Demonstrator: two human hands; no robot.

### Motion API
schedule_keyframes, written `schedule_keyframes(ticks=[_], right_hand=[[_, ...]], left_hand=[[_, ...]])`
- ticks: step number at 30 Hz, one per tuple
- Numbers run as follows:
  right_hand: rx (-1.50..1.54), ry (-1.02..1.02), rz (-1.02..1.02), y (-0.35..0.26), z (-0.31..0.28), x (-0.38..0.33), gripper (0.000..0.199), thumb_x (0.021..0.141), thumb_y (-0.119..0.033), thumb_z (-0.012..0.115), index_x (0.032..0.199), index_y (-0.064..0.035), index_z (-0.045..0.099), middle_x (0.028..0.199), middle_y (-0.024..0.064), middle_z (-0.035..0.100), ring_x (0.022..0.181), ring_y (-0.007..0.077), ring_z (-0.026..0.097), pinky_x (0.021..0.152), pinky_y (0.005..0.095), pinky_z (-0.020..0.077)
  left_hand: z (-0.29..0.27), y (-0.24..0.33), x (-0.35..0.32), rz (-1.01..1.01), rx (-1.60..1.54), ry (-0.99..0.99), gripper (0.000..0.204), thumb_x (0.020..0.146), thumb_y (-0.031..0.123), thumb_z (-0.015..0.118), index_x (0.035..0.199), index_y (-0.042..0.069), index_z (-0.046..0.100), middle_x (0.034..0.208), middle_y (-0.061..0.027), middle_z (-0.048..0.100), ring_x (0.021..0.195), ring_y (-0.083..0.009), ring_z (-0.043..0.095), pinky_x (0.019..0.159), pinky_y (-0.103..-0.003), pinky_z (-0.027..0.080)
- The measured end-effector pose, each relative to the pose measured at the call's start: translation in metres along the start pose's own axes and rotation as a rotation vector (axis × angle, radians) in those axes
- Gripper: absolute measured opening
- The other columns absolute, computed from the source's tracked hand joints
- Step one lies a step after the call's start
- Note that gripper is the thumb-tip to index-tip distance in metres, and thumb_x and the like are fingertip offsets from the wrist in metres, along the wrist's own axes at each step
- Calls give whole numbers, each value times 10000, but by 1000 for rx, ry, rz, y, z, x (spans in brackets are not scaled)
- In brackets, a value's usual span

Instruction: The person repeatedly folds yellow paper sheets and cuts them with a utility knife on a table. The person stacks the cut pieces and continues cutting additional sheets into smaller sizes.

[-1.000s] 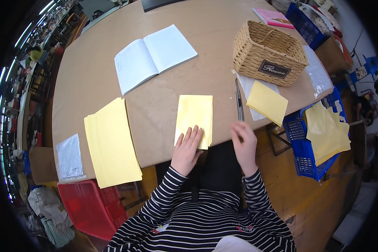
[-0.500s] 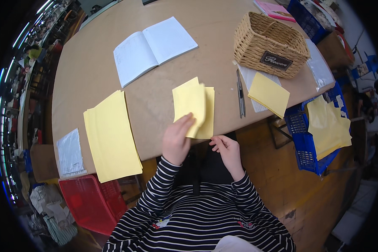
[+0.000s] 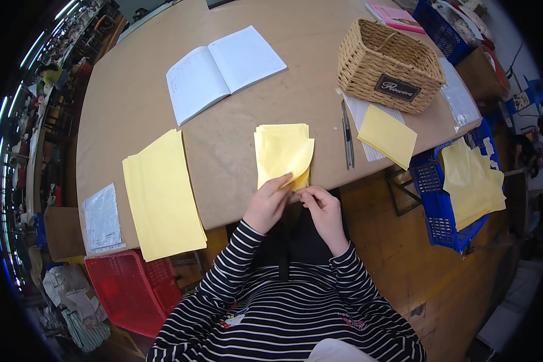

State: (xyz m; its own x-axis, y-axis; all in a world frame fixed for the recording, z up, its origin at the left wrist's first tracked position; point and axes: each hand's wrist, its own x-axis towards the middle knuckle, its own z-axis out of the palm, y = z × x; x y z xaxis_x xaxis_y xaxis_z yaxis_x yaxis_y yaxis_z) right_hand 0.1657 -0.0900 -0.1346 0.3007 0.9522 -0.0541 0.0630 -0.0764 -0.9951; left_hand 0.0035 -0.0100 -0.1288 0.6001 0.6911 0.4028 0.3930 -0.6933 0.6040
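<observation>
A folded yellow paper sheet (image 3: 282, 154) lies at the near edge of the wooden table (image 3: 235, 120), its top layer curling up on the right. My left hand (image 3: 267, 204) pinches the sheet's near edge. My right hand (image 3: 321, 205) holds the same near edge beside it, at the lower right corner. Both forearms wear black and white striped sleeves.
A stack of yellow sheets (image 3: 161, 196) overhangs the table's left front. An open notebook (image 3: 222, 72) lies further back, a wicker basket (image 3: 387, 64) at right, pens (image 3: 347, 142) and another yellow sheet (image 3: 387, 135) near it. Blue crate (image 3: 446, 199) right, red basket (image 3: 133, 289) lower left.
The flat sheet under my left hand has been lifted and folded. My right hand moved off the table edge to the sheet, and both hands now grip its near edge.
</observation>
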Motion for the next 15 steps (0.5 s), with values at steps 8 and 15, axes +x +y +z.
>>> schedule_keyframes(ticks=[8, 15], right_hand=[[381, 67, 296, -9, -9, -12, 423, 1023, -113, 521, 1402, 55, 438, 988, 164, 705, 819, 139, 670, 743, 253, 549], [685, -79, 493, -18, -18, -12, 551, 1031, -208, 516, 1492, 32, 334, 933, 163, 707, 754, 153, 679, 679, 235, 533]], left_hand=[[-1, -9, -1, -656, -463, 291, 196, 894, 167, 740, 936, -22, 712, 750, -24, 687, 687, -51, 557, 622, -248, 475], [4, -16, -2, -699, -554, 348, 172, 933, 136, 675, 1024, -10, 676, 869, -61, 690, 772, -70, 574, 679, -243, 478]])
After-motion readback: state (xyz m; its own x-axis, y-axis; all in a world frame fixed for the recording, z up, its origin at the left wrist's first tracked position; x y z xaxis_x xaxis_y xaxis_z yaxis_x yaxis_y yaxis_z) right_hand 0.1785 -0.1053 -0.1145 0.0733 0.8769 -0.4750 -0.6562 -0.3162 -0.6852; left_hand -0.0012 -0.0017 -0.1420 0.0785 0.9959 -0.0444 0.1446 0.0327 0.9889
